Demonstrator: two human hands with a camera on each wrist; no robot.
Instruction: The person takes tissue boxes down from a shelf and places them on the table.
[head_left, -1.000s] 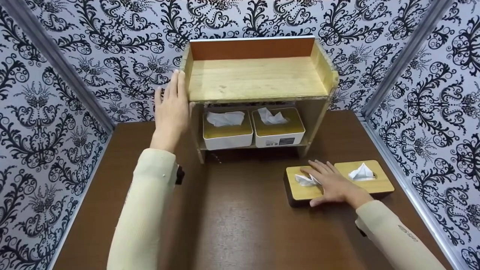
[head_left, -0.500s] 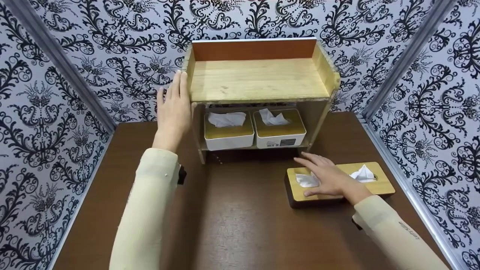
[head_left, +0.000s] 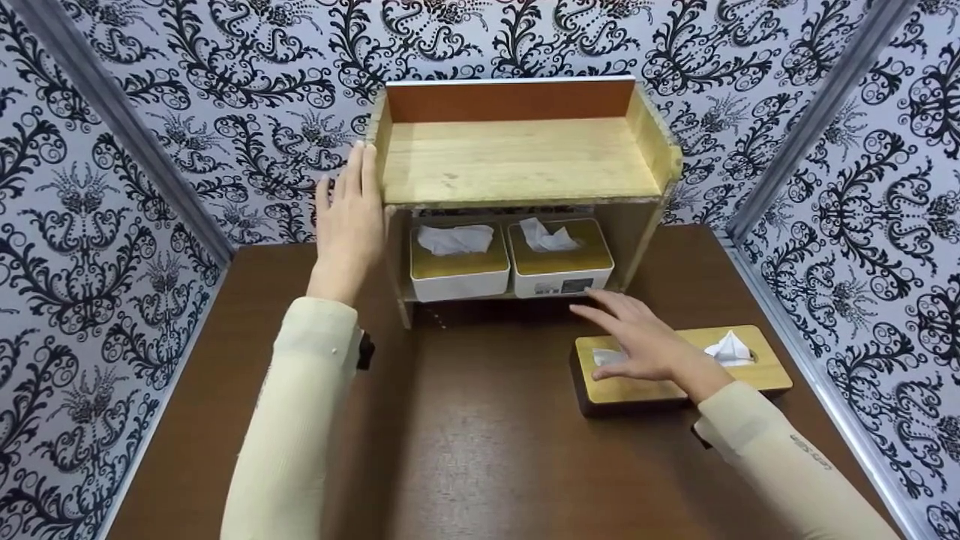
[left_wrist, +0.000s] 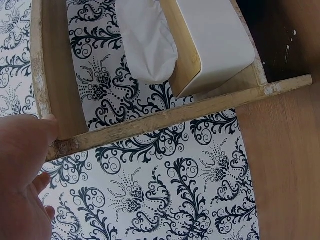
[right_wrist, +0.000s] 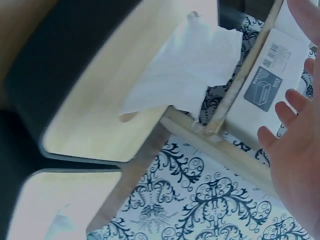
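Note:
My left hand [head_left: 349,232] lies with straight fingers along the left side panel of a small wooden shelf [head_left: 517,157]; in the left wrist view its thumb is at the panel's front corner. My right hand [head_left: 649,345] hovers with fingers spread over a dark-sided tissue box [head_left: 630,390] with a wooden lid, partly covering its white tissue. Nothing is held in it. A matching tissue box [head_left: 765,367] stands directly to the right. Under the shelf's top board, a white tissue box [head_left: 461,285] and a second white tissue box [head_left: 551,283] sit side by side.
All this stands on a brown table [head_left: 480,450]. Patterned walls [head_left: 862,225] enclose the back and both sides, with metal strips [head_left: 810,360] along the edges. The shelf's top board has raised sides and a reddish back panel [head_left: 510,101].
My right hand has moved left and forward over the left dark tissue box toward the shelf, its fingers spreading. My left hand has stayed at the shelf's side.

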